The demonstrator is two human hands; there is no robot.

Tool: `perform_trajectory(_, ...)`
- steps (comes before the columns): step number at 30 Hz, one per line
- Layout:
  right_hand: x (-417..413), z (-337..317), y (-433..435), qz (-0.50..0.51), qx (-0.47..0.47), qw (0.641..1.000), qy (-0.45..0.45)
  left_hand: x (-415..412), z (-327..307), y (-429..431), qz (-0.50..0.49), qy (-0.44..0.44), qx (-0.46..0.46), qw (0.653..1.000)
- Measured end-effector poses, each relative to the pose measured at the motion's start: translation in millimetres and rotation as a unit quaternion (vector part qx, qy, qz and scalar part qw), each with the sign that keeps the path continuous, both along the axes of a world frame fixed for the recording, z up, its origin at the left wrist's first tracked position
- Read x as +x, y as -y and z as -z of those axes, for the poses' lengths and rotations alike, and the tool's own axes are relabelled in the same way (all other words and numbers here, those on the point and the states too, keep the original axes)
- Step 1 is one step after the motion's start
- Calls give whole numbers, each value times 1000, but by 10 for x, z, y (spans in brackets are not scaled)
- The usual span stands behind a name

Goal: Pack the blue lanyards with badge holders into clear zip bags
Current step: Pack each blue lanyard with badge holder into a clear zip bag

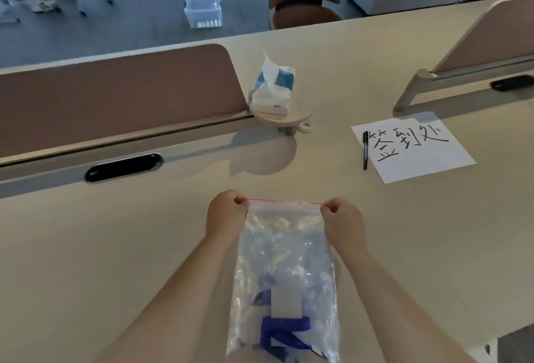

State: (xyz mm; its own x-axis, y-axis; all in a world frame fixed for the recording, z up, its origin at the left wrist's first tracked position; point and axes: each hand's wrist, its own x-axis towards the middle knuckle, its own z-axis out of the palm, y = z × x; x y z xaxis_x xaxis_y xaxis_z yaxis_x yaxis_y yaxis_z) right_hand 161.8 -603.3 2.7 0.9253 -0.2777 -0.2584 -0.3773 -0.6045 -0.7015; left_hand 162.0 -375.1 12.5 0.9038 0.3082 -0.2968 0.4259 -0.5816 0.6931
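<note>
A clear zip bag (284, 264) is held up over the desk (115, 247), its red-lined top edge stretched straight between two hands; blue lanyards (284, 326) and a pale badge holder (286, 302) lie bunched in its lower part. The left hand (226, 215) pinches the top left corner, fingers curled closed; the right hand (342, 219) pinches the top right corner likewise. Farther back a tissue pack (273, 88) stands on a small round stand; to the right lies a white sheet (413, 147) with handwritten characters, a black pen (365, 150) along its left edge.
</note>
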Motion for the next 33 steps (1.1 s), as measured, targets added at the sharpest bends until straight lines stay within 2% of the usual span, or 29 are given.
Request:
perform_trajectory(10, 195, 557, 56, -15, -65, 997, -25, 191, 559, 37, -4, -2, 64, 998)
perform_trajectory(24, 200, 645, 2, -24, -129, 990, -58, 174, 716, -16, 22, 25, 77, 996)
perform_trajectory(33, 209, 663, 25, -56, -127, 990, -9, 239, 734, -66, 87, 1, 103, 991)
